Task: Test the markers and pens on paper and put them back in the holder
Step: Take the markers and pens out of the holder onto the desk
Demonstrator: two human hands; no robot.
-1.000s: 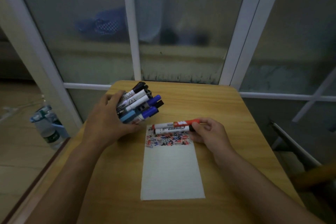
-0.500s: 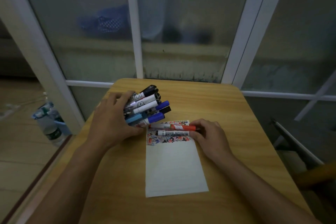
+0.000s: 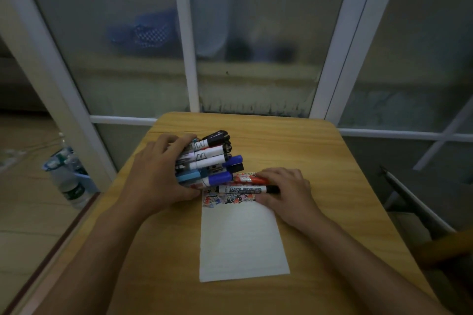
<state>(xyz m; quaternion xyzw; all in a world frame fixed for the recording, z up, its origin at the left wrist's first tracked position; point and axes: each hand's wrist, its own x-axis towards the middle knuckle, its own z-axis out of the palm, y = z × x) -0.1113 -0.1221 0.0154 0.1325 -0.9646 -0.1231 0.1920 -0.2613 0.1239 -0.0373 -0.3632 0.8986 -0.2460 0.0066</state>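
So my left hand (image 3: 156, 176) is wrapped around the holder (image 3: 189, 178), tipped on its side on the worktop (image 3: 320, 151), with a whole bunch of markers (image 3: 212, 156) poking out toward my right hand. My right hand (image 3: 286, 192) has its fingers curled on two loose ones just past the holder's mouth: a red marker (image 3: 249, 178) and a black whiteboard marker (image 3: 245, 189), both lying across the far end of the paper (image 3: 240, 238). That end is packed with colourful scribbles, so I'd guess most got tested. The nearer part of the sheet is blank. Looks like these two need slotting back in, then standing the holder up.
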